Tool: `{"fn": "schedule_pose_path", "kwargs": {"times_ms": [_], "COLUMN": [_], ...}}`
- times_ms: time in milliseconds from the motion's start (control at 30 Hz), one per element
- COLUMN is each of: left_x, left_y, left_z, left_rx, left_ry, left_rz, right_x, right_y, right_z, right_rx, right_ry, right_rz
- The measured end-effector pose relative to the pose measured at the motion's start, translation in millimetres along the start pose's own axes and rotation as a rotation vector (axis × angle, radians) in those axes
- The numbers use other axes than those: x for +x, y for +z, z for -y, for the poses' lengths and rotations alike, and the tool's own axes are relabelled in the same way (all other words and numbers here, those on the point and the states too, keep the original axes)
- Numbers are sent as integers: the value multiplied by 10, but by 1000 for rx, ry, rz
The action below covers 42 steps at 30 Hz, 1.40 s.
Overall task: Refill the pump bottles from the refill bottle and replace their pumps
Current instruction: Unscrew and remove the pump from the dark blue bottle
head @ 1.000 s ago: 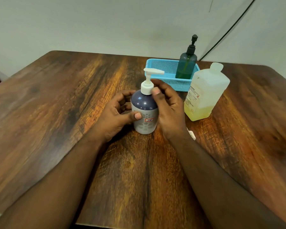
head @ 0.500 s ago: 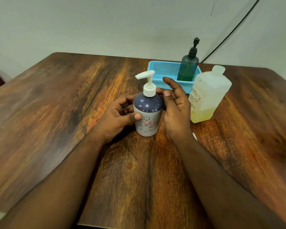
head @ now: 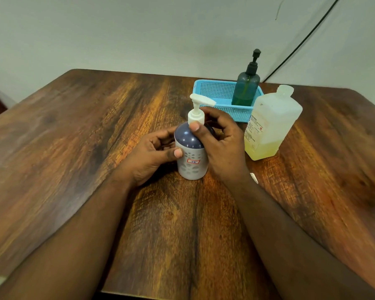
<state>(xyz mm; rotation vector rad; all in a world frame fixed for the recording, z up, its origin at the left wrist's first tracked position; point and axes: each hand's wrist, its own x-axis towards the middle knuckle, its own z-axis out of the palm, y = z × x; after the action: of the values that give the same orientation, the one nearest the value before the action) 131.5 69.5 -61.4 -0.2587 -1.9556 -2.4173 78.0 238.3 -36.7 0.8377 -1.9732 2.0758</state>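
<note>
A grey pump bottle (head: 192, 164) with a dark blue shoulder stands upright at the middle of the table. My left hand (head: 154, 155) grips its body from the left. My right hand (head: 220, 146) pinches the collar of its white pump (head: 197, 113), whose spout points right. To the right stands the translucent refill bottle (head: 271, 124), uncapped, with yellow liquid low inside. A green pump bottle (head: 247, 87) with a black pump stands in the blue basket (head: 217, 94) behind.
A small white object (head: 254, 178), partly hidden by my right wrist, lies on the wooden table (head: 74, 148). A black cable (head: 301, 42) runs down the wall at the back right. The table's far edge meets the wall.
My right hand, whose fingers were spread off the pump half a second ago, has closed on the collar again. The pump spout has swung from pointing left to pointing right.
</note>
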Motion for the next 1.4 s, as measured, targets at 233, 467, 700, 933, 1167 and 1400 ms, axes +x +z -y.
{"fn": "schedule_pose_path", "kwargs": {"times_ms": [233, 467, 700, 933, 1167, 1400], "left_x": [24, 36, 92, 107, 106, 109], "left_y": [-12, 24, 39, -31, -37, -32], "left_z": [-6, 22, 84, 123, 106, 98], "left_rx": [40, 64, 178, 187, 193, 171], "left_ry": [11, 43, 82, 69, 48, 62], "left_rz": [-30, 31, 25, 22, 29, 42], "right_x": [16, 1, 154, 339, 454, 435], "right_y": [0, -19, -77, -186, -308, -489], "right_z": [29, 76, 299, 618, 787, 1003], "right_rx": [-36, -58, 43, 43, -2, 156], "right_ry": [-55, -9, 19, -75, -36, -160], "right_rz": [-1, 52, 61, -3, 21, -203]}}
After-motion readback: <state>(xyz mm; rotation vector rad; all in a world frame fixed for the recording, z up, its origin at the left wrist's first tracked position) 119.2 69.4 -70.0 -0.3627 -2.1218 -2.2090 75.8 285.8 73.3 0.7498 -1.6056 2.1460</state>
